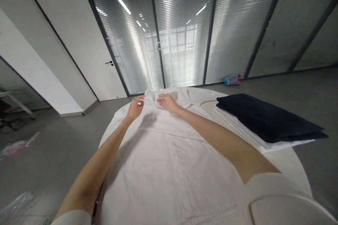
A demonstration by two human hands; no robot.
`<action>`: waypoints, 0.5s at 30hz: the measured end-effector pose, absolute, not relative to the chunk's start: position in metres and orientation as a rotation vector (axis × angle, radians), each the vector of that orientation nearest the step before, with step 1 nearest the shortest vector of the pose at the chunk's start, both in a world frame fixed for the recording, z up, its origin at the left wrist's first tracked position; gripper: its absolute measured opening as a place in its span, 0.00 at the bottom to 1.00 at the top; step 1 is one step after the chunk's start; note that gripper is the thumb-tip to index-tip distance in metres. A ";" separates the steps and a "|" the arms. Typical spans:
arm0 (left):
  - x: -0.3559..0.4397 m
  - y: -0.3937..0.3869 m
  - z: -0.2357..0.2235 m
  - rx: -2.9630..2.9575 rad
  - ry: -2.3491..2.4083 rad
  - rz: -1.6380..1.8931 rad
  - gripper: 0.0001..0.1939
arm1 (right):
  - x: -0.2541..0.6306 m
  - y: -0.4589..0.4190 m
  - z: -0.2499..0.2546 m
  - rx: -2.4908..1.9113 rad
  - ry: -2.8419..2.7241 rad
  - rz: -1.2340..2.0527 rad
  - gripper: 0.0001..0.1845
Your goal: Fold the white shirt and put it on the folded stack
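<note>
A white button-up shirt [158, 161] lies spread over the round white table, its button placket running down the middle. Its collar end is at the far edge. There my left hand [135, 108] pinches the cloth at the left of the collar, fingers bent. Just to the right, my right hand [168, 102] is closed on the collar fabric, back of the hand upward. Both forearms reach across the shirt, and the exact fingertip contact is small and partly hidden.
Right of the shirt, a folded dark navy cloth [264, 116] rests on folded white cloth [235, 123] on the table [290, 168]. A blue and red basket [232, 79] lies by the glass wall. Clear plastic [16, 207] and a pink-white bag [17, 147] are on the floor.
</note>
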State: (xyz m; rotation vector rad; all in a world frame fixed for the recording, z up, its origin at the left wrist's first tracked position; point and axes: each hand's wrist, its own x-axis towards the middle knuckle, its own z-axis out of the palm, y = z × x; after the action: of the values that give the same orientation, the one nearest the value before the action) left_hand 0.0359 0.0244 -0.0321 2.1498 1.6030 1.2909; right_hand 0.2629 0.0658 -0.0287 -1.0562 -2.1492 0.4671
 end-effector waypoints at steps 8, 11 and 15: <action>0.016 0.012 0.004 2.767 1.621 0.764 0.35 | 0.298 -0.027 -0.056 -0.497 -2.798 -0.174 0.11; 0.033 0.025 0.001 2.620 1.590 0.677 0.22 | 0.306 -0.033 -0.059 -0.555 -2.787 -0.146 0.10; 0.065 0.049 -0.013 2.440 1.612 0.797 0.16 | 0.305 -0.037 -0.064 -0.596 -2.758 -0.085 0.10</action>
State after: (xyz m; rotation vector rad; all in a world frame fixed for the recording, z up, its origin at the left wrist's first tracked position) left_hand 0.0647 0.0493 -0.0127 2.4395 1.6121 0.7970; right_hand 0.3051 -0.0373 -0.0641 -0.5963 -2.7576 -0.0847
